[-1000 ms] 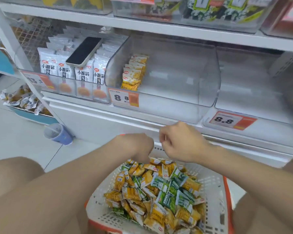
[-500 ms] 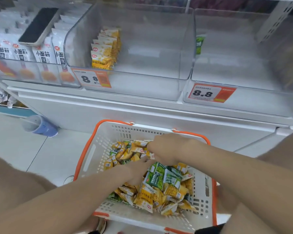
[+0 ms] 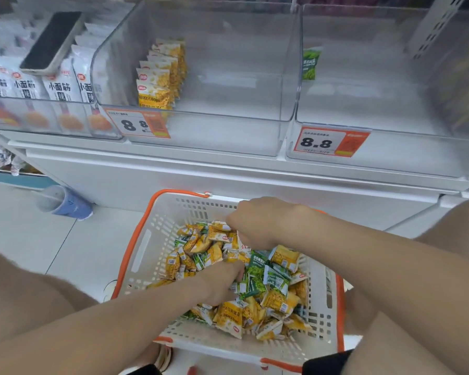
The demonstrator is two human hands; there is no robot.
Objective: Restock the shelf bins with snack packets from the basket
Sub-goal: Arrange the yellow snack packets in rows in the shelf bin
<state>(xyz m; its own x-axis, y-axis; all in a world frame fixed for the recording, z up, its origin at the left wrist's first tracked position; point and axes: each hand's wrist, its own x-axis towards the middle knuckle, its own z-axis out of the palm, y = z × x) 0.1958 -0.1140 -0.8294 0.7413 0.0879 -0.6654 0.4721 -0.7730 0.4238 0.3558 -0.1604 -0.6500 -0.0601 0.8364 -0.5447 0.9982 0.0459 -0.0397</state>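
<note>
Yellow and green snack packets [image 3: 276, 282], too many to count, fill one white basket [image 3: 157, 236] at lower centre. The right hand [image 3: 257, 221] pinches a yellow packet [image 3: 221, 226]; the left hand [image 3: 220, 282] has its fingers buried, grip unclear. Above, the right bin [image 3: 377, 98] holds one green packet [image 3: 310, 63].

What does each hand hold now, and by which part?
The right hand seems to pinch a yellow packet by its edge. The left hand is sunk among the packets in the basket; its hold cannot be told.
</note>
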